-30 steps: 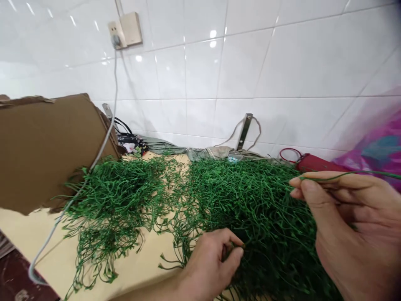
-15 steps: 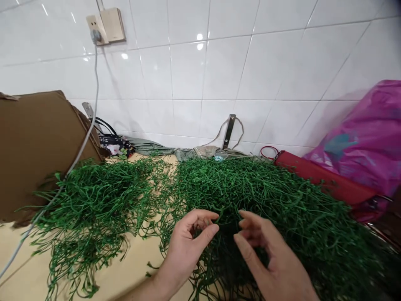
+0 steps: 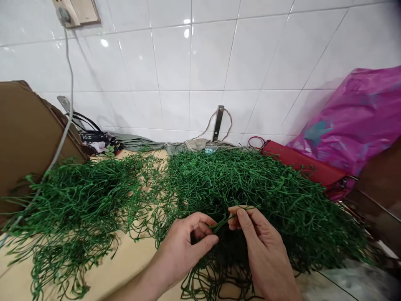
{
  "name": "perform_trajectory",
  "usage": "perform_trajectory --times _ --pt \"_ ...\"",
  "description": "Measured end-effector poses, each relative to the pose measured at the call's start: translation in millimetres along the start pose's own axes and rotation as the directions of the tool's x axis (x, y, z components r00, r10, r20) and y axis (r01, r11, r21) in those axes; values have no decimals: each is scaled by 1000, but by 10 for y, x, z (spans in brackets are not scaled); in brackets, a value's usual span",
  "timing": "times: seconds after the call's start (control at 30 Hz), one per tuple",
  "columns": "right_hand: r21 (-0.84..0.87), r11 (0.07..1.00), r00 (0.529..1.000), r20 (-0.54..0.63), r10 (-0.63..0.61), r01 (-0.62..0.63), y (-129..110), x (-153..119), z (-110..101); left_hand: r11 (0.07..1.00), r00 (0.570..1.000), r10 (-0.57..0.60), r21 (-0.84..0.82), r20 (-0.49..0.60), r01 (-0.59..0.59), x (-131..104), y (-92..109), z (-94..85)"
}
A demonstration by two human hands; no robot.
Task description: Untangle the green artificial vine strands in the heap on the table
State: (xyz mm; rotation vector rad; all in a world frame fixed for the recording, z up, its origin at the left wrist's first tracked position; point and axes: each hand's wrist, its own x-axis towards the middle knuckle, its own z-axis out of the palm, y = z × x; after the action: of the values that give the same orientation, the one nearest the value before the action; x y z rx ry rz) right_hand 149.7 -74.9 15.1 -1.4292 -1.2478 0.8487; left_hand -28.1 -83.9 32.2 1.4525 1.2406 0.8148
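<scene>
My left hand [image 3: 191, 241] is curled, with green plastic stems [image 3: 221, 223] between the thumb and forefinger. A small gap shows at the thumb tip. Close by, my right hand [image 3: 263, 244] pinches the other end of these thin stems between thumb and forefinger; its other fingers are folded in. Both hands are just above a large pile of artificial green stems [image 3: 225, 179], branched and with small tips. More of them form a second, looser heap [image 3: 84, 196] to the left. The shadow under my hands hides where the held stems end.
A brown cardboard box [image 3: 28, 133] and a grey cable [image 3: 69, 83] are on the left. Along the tiled wall [image 3: 206, 54] lie a flowered bag [image 3: 100, 144] and grey cloth [image 3: 138, 142]. A red purse [image 3: 300, 163] and a pink plastic bag [image 3: 354, 121] border the pile's right side.
My right hand's thumb and forefinger have come together on the stems. The two hands are now joined by them. The view has shifted, so the background sits further left and higher.
</scene>
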Motion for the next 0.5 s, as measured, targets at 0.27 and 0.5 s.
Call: perform_trajectory --times 0.27,0.5 --pt "245 965 983 -178 -51 94 28 138 -160 997 996 71 7 52 -71 8 -29 -115" --pt "292 951 990 65 -128 104 -46 73 -90 926 991 71 -363 -109 -106 87 -22 -91"
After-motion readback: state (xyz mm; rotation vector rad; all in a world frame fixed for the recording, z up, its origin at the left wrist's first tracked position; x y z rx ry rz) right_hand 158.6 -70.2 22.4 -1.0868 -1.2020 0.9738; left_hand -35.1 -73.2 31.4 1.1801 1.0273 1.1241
